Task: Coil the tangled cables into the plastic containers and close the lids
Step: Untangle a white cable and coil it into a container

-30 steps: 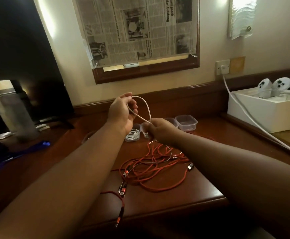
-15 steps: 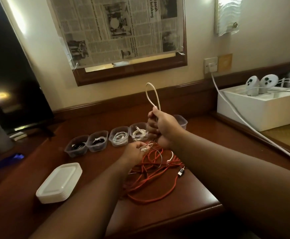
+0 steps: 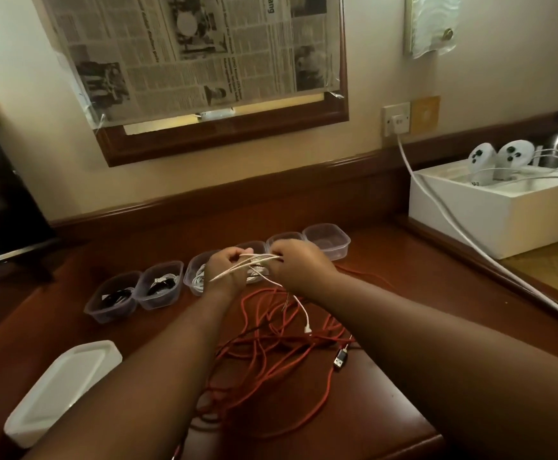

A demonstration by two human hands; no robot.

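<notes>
Two hands hold one white cable [image 3: 254, 264] above the desk [image 3: 387, 280], at approx. 12 o'clock from the red cable tangle [image 3: 271, 353]. Left hand [image 3: 226, 267] and right hand [image 3: 299, 262] each pinch an end of a flattened bundle of loops stretched between them; a free tail w/ connector [image 3: 308, 328] hangs toward 6 o'clock onto the red strands. Six open containers [image 3: 159, 287] run from 9 to 1 o'clock; the rightmost [image 3: 327, 240] looks empty. Lid stack [image 3: 61, 390] lies at 8 o'clock. Risks, as judged: the tail could snag in the red tangle when lifted; the springy coil could unwind if either pinch slackens; an oversized coil may keep a lid from seating.
</notes>
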